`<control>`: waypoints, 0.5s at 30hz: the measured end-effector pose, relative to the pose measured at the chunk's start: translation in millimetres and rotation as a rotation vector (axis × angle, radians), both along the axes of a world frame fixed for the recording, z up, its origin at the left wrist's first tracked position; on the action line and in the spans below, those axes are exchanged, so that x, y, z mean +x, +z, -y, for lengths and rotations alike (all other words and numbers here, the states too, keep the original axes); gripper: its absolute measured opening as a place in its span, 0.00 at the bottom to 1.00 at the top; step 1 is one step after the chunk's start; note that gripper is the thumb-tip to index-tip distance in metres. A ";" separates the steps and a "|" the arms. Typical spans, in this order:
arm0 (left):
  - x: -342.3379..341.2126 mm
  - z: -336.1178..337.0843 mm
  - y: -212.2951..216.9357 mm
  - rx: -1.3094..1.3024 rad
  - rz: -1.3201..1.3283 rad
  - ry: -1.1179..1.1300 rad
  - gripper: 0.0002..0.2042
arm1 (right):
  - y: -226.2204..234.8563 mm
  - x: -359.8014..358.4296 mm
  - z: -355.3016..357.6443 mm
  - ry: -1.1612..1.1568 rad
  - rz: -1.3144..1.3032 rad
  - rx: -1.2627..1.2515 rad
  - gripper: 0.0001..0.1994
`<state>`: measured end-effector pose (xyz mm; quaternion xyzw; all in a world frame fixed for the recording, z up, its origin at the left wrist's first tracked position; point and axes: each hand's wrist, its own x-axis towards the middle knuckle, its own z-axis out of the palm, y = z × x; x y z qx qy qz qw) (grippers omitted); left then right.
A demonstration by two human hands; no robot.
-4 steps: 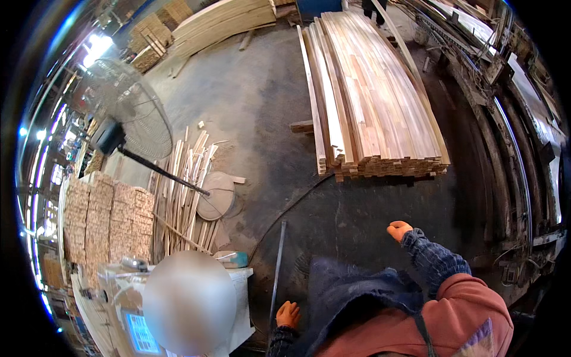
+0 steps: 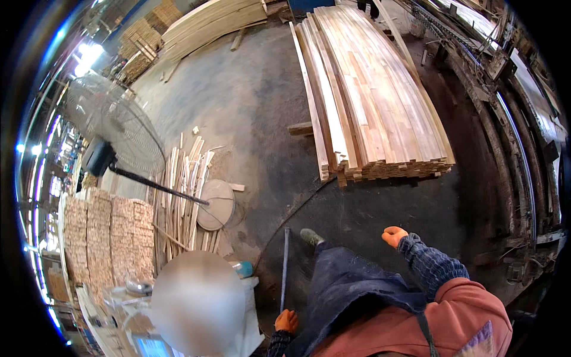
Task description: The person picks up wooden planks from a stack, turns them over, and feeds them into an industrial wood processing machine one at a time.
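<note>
Orange-gloved left hand (image 2: pixel 286 321) grips a thin rod (image 2: pixel 284 268) (fingers hidden) — right hand (image 2: pixel 394 235) fisted, empty.

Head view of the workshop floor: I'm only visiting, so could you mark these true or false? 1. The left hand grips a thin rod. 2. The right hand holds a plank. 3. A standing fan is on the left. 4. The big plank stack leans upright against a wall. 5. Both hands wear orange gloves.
1. True: the left hand grips the thin rod.
2. False: the right hand is empty, held out over the floor.
3. True: the fan stands at the left.
4. False: the plank stack lies flat on the floor.
5. True.
</note>
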<state>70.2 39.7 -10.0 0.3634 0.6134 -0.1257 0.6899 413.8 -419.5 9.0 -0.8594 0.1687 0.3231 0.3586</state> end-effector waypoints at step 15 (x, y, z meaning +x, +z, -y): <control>438.3 -278.9 23.6 0.116 0.156 -0.243 0.23 | -30.1 216.3 -121.5 -0.500 -0.215 0.222 0.16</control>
